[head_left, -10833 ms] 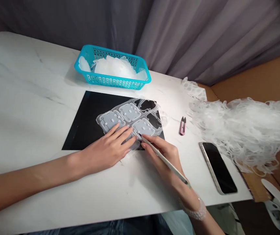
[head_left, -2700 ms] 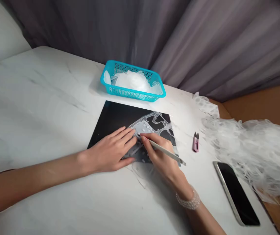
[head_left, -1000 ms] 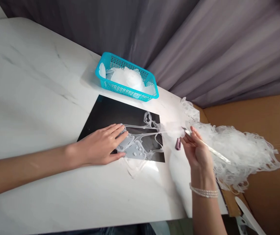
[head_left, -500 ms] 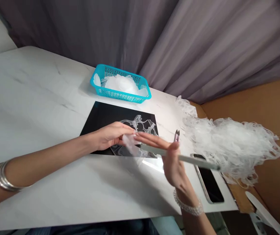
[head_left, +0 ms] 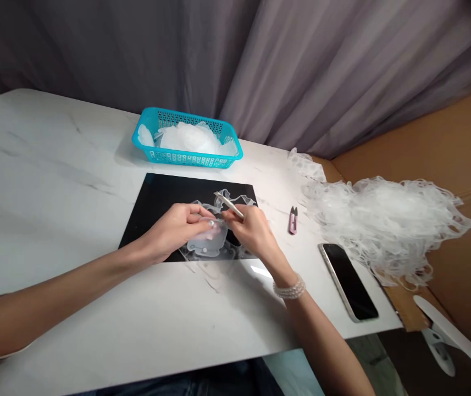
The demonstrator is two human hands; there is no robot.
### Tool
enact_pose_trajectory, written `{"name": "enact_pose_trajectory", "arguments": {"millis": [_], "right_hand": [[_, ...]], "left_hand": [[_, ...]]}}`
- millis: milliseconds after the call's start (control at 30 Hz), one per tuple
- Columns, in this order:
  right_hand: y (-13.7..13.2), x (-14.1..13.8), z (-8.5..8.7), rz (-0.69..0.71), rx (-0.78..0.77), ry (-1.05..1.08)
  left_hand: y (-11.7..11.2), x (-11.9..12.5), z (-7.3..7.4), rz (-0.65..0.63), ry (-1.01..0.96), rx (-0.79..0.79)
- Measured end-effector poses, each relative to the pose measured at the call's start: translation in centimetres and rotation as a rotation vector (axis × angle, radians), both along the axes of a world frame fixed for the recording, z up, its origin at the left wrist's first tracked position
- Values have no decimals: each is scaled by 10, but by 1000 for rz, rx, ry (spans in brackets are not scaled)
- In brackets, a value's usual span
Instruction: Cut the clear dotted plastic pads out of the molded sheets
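My left hand (head_left: pixel 177 228) pinches a translucent white fabric piece (head_left: pixel 208 246) with a shaped edge between thumb and fingers, just above a black board (head_left: pixel 148 198). Close beside it on the right, my right hand (head_left: pixel 254 228) grips a slim, pale pen-shaped tool (head_left: pixel 230 204), one end sticking out up and to the left. Its fingertips meet the upper right edge of the piece; what they do there is partly hidden. Sheer cut-out fabric scraps (head_left: pixel 241 201) lie on the board behind and under both hands.
A blue plastic basket (head_left: pixel 186 157) of white fabric pieces stands behind the board. To the right are pink thread snips (head_left: pixel 293 221), a phone (head_left: pixel 349 283) and a large heap of sheer white scraps (head_left: pixel 392 225) reaching over the table edge against cardboard (head_left: pixel 437 148).
My right hand has turned from outstretched fingers, the tool lying across it, to a closed grip near the fabric piece. The piece now faces up in my left hand. The view has shifted slightly.
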State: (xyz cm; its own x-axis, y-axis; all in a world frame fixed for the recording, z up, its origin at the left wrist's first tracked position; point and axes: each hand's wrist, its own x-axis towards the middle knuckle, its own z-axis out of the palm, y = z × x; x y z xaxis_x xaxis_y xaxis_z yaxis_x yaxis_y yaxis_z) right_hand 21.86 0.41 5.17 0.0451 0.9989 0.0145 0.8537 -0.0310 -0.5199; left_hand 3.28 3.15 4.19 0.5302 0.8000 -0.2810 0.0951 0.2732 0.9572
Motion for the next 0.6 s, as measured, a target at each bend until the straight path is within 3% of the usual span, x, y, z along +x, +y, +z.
{"name": "enact_pose_trajectory", "arguments": {"millis": [133, 300, 367, 433, 500, 600], "right_hand": [[13, 28, -11, -240, 64, -147], [18, 51, -7, -382, 116, -174], [12, 46, -2, -352, 168, -26], [5, 36, 3, -257, 123, 241], [-2, 25, 7, -132, -34, 499], [-8, 15, 7, -12, -249, 725]], "left_hand": [[3, -6, 10, 177, -108, 56], [14, -9, 20, 264, -252, -150], [16, -9, 22, 272, -296, -220], [17, -8, 21, 269, -323, -268], [16, -8, 21, 261, -335, -298], [15, -9, 21, 227, -353, -309]]}}
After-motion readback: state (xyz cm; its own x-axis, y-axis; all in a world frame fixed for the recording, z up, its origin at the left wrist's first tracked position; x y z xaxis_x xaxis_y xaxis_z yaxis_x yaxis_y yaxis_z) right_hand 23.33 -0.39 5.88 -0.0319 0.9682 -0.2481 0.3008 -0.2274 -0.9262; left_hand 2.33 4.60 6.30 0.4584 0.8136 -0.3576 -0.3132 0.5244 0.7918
